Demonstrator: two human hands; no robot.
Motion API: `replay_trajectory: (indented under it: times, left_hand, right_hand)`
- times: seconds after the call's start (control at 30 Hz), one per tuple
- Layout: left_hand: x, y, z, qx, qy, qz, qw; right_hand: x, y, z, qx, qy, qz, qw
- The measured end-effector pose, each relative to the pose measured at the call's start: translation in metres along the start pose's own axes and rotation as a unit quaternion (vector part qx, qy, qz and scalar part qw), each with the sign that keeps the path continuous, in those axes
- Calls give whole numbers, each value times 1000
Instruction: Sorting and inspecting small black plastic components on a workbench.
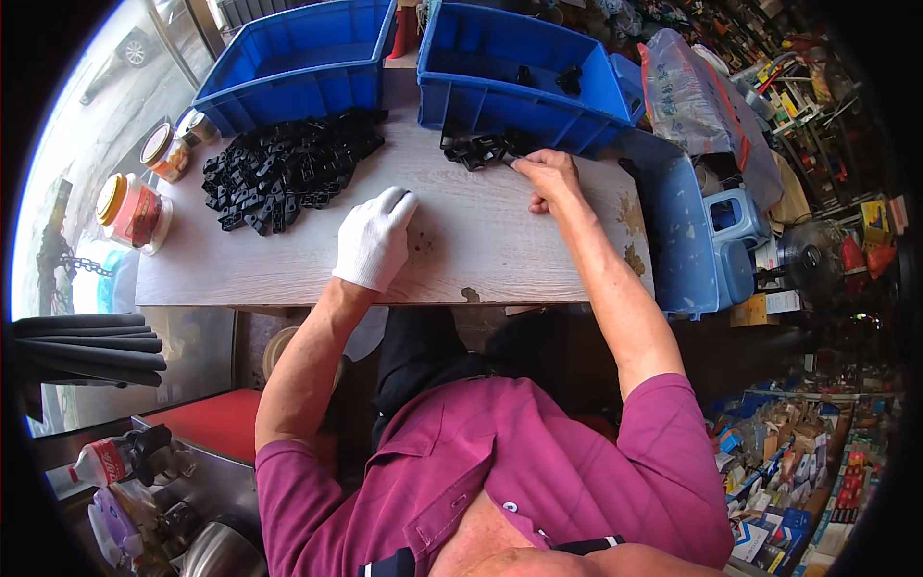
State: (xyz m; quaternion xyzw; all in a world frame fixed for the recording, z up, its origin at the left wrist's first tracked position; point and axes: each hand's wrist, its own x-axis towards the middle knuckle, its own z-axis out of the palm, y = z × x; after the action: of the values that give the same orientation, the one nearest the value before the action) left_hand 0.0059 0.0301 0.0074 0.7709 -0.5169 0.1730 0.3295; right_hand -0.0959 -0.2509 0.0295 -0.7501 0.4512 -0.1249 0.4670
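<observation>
My left hand (375, 240), in a white knitted glove, rests over the middle of the table with its fingers curled together; anything inside them is hidden. To its left lies a large heap of small black plastic parts (279, 173). My bare right hand (552, 181) reaches to a smaller group of black plastic parts (473, 151) in front of the right blue bin (519, 101). Its thumb and forefinger pinch the edge of one black plastic part at the right end of that group. The other fingers are curled under.
Another blue bin (298, 82) stands behind the large heap. Two lidded jars (135, 210) sit at the table's left edge. A light-blue plastic stool (687, 231) borders the table (529, 260) on the right. Cluttered shelves (817, 125) fill the far right.
</observation>
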Motion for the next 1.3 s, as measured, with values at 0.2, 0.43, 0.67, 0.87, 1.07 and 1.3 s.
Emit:
replay_trajectory:
  times: [0.2,0.43,0.67,0.87,1.07,1.3]
  left_hand:
    - [-5,-17,4,116,-17,2,993]
    - [-15,-20,-1,113,34,-26,993]
    - [-16,-16,-1,23,31,-44,998]
    - [22,20,30,-149,7,-22,989]
    - [46,24,44,-119,-109,52,986]
    - [48,19,51,-147,-113,120,975]
  right_hand:
    - [-21,3,-17,54,-82,74,992]
    - [-24,15,-10,-22,-50,-3,998]
    - [-35,11,-7,-36,-74,-24,996]
    - [-70,-4,9,-56,-205,-33,977]
    - [-66,2,8,-50,-186,-36,981]
    - [-71,5,8,-39,-167,-48,984]
